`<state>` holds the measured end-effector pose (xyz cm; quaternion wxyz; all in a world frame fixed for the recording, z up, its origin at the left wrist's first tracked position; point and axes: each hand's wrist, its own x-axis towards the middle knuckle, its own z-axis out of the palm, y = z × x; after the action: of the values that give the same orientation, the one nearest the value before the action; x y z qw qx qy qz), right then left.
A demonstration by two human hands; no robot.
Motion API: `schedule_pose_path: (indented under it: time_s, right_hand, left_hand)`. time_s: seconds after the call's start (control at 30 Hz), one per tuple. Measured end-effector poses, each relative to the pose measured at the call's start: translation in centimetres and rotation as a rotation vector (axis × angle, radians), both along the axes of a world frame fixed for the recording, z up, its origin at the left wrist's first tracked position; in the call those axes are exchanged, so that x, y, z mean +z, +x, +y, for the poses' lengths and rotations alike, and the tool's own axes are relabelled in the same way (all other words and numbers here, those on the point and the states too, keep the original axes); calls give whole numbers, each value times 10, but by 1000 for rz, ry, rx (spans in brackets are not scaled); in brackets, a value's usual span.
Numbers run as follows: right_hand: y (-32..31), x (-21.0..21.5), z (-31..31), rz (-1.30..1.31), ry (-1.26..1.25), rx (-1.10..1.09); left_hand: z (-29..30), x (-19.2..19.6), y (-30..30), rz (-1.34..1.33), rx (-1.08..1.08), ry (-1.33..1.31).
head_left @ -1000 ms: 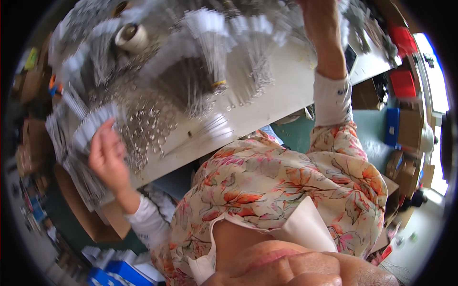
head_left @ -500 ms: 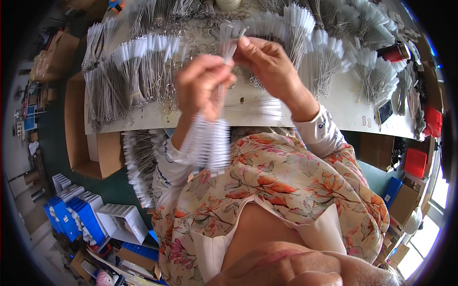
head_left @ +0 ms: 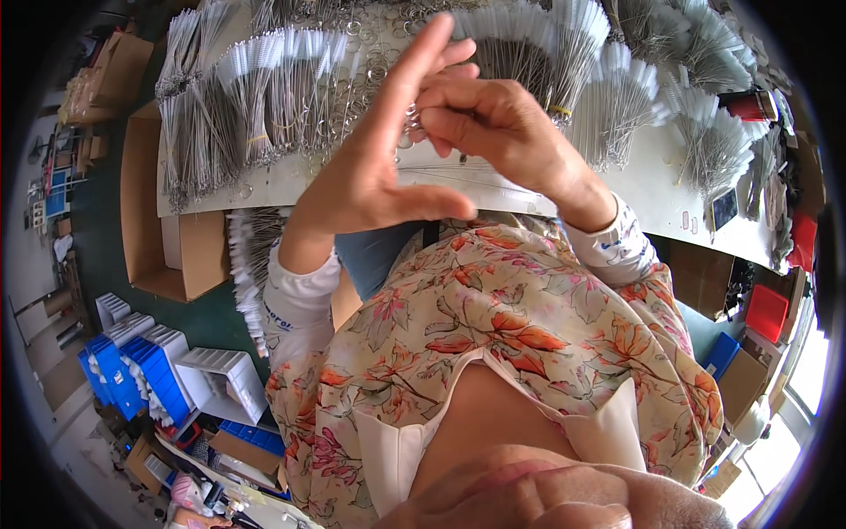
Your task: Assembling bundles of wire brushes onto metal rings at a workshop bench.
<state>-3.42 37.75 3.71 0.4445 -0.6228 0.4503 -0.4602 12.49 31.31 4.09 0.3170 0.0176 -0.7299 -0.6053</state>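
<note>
My left hand (head_left: 374, 159) is raised over the table's near edge, fingers stretched upward and thumb held well apart, with nothing seen in it. Close on its right, my right hand (head_left: 507, 132) has its fingers curled in. Small shiny metal rings (head_left: 412, 125) show at the right hand's fingertips, partly hidden between the two hands. Thin wire brush stems (head_left: 449, 166) lie on the white table (head_left: 529, 201) just below the right hand. Bundles of white-bristled wire brushes stand out on both sides, one left bundle (head_left: 256, 97) and one right bundle (head_left: 573, 53).
Loose metal rings (head_left: 357, 53) lie scattered behind the hands. More brushes (head_left: 242, 273) hang below the table's left edge, beside an open cardboard box (head_left: 176, 256). At the right are a dark red cup (head_left: 751, 106) and a phone (head_left: 724, 210). Blue and white bins (head_left: 159, 375) stand lower left.
The brushes that my left hand gripped have left it, and that hand has opened with fingers extended. My right hand has moved slightly right and down. The view has shifted a little.
</note>
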Motion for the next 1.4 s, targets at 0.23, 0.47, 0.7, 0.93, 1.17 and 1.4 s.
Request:
schedule_pose_path:
  time_s: [0.23, 0.47, 0.7, 0.93, 1.17, 1.4]
  right_hand:
    - [-12, 4, 11, -159, 305, 150]
    - [-42, -5, 41, 13, 495, 329]
    - [-118, -89, 129, 1202, 325, -333]
    - [-4, -75, 53, 349, -201, -206]
    - [11, -69, 15, 235, -156, -59]
    - [-7, -43, 12, -68, 376, 99]
  left_hand:
    - [-3, -15, 15, -26, 446, -553]
    - [34, -41, 9, 73, 409, -979]
    - [8, -105, 52, -865, 662, -392]
    - [4, -110, 49, -633, 492, -13]
    - [-16, -46, 47, -305, 341, 109]
    - [-23, -28, 44, -247, 164, 115]
